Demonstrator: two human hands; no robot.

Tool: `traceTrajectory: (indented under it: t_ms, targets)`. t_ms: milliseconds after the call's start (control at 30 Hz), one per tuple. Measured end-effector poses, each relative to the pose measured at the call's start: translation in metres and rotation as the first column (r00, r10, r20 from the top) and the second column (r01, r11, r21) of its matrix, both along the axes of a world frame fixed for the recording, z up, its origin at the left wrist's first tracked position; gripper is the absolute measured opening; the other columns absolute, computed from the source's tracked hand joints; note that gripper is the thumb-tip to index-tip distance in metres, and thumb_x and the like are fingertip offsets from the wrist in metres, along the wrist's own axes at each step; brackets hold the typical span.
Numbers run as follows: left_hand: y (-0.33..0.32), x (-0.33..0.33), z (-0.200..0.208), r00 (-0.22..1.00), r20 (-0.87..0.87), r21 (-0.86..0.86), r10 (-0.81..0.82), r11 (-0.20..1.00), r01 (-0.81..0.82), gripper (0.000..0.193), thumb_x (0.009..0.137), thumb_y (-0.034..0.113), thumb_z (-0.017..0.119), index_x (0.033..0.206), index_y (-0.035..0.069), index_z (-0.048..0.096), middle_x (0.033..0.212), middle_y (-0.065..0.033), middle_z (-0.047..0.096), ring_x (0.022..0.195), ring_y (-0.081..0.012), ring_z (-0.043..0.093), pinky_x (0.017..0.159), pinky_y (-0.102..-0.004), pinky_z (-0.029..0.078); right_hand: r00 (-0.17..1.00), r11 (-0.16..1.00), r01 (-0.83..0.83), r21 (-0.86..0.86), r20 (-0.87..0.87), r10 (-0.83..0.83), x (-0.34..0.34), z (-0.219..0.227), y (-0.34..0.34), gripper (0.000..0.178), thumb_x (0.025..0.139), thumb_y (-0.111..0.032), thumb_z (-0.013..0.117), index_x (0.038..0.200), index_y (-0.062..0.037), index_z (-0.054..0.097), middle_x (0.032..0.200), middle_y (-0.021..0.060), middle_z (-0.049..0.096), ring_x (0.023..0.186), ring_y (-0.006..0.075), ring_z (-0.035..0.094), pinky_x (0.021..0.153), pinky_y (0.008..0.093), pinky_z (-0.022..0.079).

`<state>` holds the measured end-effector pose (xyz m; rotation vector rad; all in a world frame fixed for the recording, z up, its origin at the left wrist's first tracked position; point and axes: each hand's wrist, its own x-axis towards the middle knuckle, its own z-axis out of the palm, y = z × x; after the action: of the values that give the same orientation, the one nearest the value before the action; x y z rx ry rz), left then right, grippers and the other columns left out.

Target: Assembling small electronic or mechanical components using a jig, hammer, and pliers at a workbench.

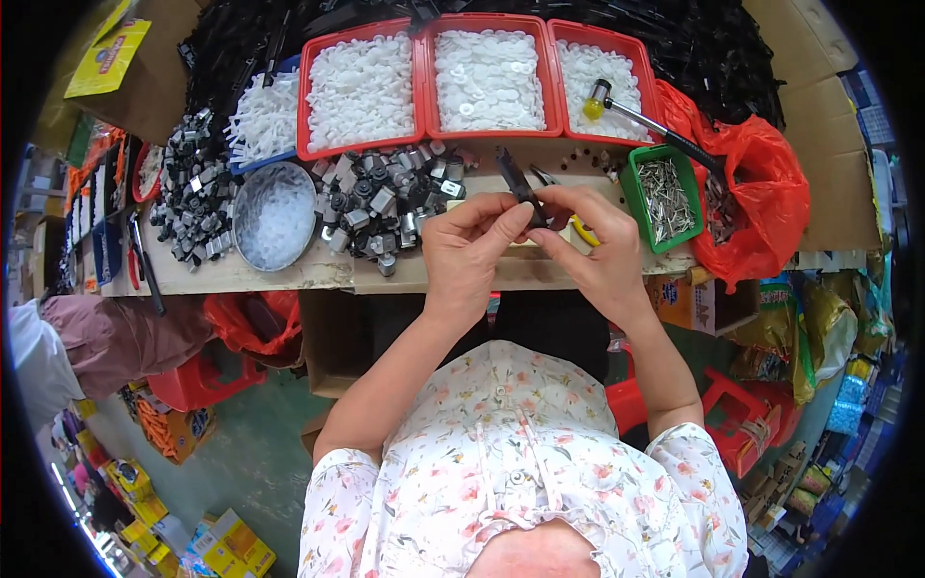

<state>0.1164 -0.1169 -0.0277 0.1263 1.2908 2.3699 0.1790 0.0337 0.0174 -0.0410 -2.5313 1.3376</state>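
Both my hands meet over the front of the workbench around a narrow black plastic part (516, 178), which slants up and to the left. My left hand (467, 249) pinches it between thumb and fingers. From the other side, my right hand (602, 252) closes thumb and forefinger on its lower end; whether a smaller piece is there too is hidden. A yellow-handled tool (584, 231), perhaps pliers, lies partly under my right hand. To the left of my hands is a heap of small metal-and-black motor-like parts (371, 197).
Three red trays (424, 87) of white plastic pieces stand behind. A green tray (694, 207) of metal pins, a hammer (655, 125) and a red plastic bag (771, 193) are at right. A metal bowl (275, 252) sits left. Black parts (713, 48) pile up at the back.
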Motion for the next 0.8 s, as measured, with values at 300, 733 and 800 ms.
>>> traceTrajectory:
  t_ms: [300,733,800]
  targets:
    - [-0.051,-0.006,0.007,0.869,-0.436,-0.263,0.234,0.890,-0.372,0.025,0.091,-0.003,0.069,0.117,-0.002,0.069,0.106,-0.0051,0.064,0.092,-0.0095,0.061,0.079,-0.0214,0.050,0.991,0.931,-0.129,0.342,0.025,0.128,-0.007,-0.014,0.028,0.033,0.077,0.000,0.075,0.109,-0.0002,0.067,0.102,0.0122,0.064,0.097,0.0304,0.063,0.083,0.0381,0.050]
    - [-0.054,-0.002,0.010,0.731,-0.682,-0.501,-0.014,0.737,-0.453,0.021,0.087,-0.003,0.073,0.108,-0.001,0.074,0.103,-0.0068,0.065,0.088,-0.0116,0.060,0.076,-0.0230,0.048,0.966,0.856,-0.258,0.448,0.122,0.227,-0.018,-0.023,0.017,0.035,0.079,-0.006,0.074,0.112,-0.0060,0.065,0.107,0.0099,0.060,0.104,0.0299,0.059,0.087,0.0421,0.046]
    - [-0.049,-0.003,0.008,0.698,-0.714,-0.508,-0.057,0.729,-0.460,0.020,0.086,-0.004,0.072,0.105,-0.001,0.073,0.099,-0.0090,0.065,0.085,-0.0157,0.062,0.074,-0.0260,0.050,0.965,0.853,-0.261,0.452,0.126,0.229,-0.017,-0.024,0.018,0.035,0.079,-0.006,0.074,0.112,-0.0059,0.065,0.106,0.0097,0.060,0.104,0.0297,0.059,0.087,0.0422,0.046]
